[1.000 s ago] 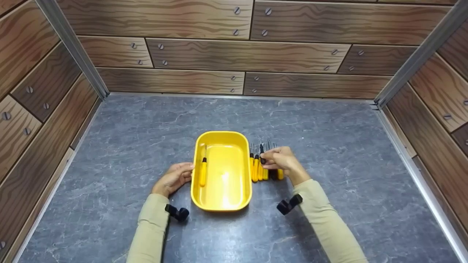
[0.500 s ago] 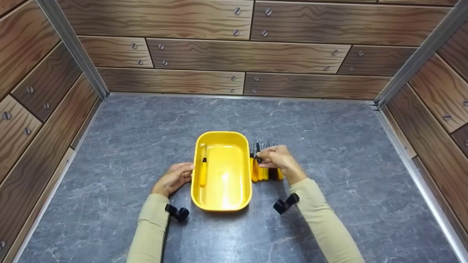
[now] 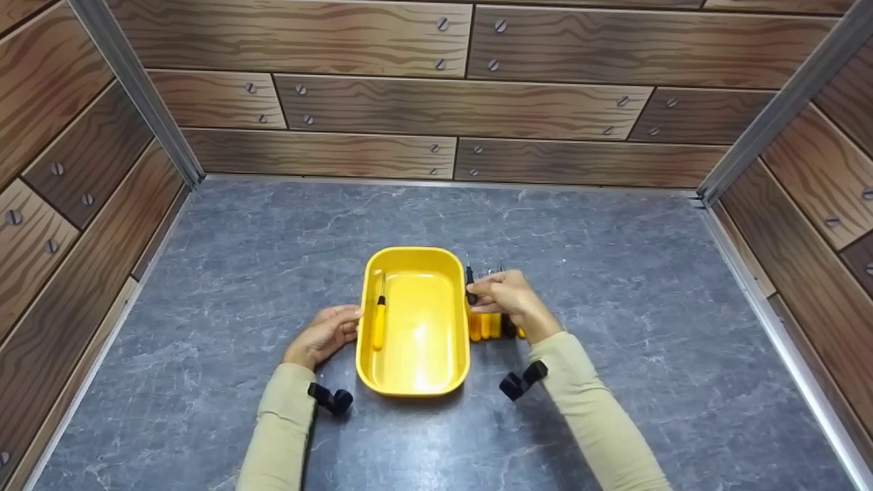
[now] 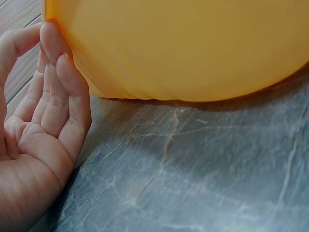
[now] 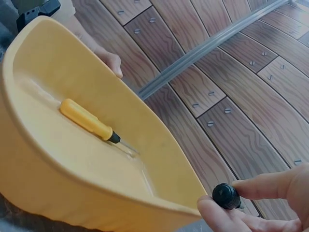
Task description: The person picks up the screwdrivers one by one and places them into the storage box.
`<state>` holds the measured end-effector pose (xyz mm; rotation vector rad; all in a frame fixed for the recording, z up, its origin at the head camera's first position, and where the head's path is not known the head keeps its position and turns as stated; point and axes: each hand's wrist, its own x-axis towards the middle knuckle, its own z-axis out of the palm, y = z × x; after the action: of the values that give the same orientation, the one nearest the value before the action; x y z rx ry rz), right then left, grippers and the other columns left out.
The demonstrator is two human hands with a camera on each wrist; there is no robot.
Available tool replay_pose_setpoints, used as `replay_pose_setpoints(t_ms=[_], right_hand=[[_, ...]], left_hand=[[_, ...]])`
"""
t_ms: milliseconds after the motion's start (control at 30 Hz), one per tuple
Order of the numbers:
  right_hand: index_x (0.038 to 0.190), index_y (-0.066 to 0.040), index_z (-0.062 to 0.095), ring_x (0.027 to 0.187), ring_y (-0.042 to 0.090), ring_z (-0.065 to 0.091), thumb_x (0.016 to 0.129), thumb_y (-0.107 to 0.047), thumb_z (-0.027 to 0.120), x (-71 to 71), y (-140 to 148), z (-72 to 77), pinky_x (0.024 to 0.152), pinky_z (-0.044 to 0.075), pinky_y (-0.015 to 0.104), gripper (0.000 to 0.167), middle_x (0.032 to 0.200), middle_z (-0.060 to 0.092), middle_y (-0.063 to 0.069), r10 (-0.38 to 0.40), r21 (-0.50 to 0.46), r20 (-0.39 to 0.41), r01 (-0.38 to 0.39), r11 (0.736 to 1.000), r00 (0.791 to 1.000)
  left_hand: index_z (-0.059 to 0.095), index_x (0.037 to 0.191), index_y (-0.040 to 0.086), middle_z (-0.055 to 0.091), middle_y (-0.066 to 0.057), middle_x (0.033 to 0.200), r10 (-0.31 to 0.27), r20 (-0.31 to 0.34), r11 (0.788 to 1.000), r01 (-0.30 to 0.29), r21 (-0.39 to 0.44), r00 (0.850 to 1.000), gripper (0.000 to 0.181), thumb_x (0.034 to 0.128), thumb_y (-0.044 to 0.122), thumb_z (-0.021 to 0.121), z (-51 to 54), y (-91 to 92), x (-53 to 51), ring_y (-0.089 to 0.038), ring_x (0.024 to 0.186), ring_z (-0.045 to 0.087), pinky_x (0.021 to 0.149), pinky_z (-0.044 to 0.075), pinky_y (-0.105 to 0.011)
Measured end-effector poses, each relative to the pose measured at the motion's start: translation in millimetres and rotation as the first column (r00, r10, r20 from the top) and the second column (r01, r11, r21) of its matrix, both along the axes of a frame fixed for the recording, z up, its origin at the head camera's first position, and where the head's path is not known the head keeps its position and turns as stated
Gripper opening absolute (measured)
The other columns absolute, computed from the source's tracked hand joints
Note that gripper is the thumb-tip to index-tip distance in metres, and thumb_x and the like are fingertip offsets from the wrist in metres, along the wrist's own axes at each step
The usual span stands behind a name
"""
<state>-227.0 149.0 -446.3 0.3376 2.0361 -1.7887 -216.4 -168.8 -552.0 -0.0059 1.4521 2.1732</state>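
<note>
A yellow tray (image 3: pixel 417 392) stands on the grey surface, with one yellow-handled screwdriver (image 3: pixel 379 326) lying along its left side. My left hand (image 3: pixel 323 335) touches the tray's left wall; in the left wrist view the fingertips of that hand (image 4: pixel 43 121) meet the rim. Thumb and fingers of my right hand (image 3: pixel 508 300) pinch a black screwdriver (image 3: pixel 471 286) just beside the tray's right rim. The right wrist view shows the round black handle end (image 5: pixel 226 195) between thumb and finger. Several yellow-handled screwdrivers (image 3: pixel 485 327) lie in a row under that hand, partly hidden by it.
Wood-patterned walls (image 3: pixel 368 106) enclose the grey marbled surface (image 3: pixel 273 239) at the back and sides, with metal strips (image 3: pixel 129 82) at the corners. Each sleeve carries a black wrist mount, the right one (image 3: pixel 523 380) above the surface near the tray.
My right hand has moved left with the black screwdriver, from over the row of screwdrivers to the tray's right edge. The left hand and tray have stayed in place.
</note>
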Motion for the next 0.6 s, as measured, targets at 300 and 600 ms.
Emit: replay_pose_setpoints(t_ms=[300,600], right_hand=[[0.118,0.017,0.057,0.059,0.009,0.067,0.088,-0.002,0.061,0.2,-7.2,2.1,0.066,0.061,0.024,0.036,0.073,0.068,0.004,0.007,-0.001,-0.002,-0.007,1.000,1.000],[0.119,0.016,0.057,0.057,0.008,0.066,0.088,-0.003,0.063,-3.5,-14.5,4.2,0.062,0.060,0.022,0.036,0.068,0.067,0.002,0.022,0.026,0.002,-0.022,0.999,1.000]], left_hand=[[0.064,0.090,0.012,0.071,0.006,0.078,-0.003,-0.011,1.000,0.003,0.006,1.000,0.020,0.0967,0.005,0.046,-1.1,-0.9,0.9,-0.004,0.074,0.067,0.077,0.058,-0.021],[0.064,0.091,0.011,0.071,0.005,0.079,-0.001,0.004,1.000,0.001,0.001,1.000,0.019,0.0962,0.006,0.046,-1.2,0.0,-0.8,-0.005,0.075,0.068,0.078,0.058,-0.022]])
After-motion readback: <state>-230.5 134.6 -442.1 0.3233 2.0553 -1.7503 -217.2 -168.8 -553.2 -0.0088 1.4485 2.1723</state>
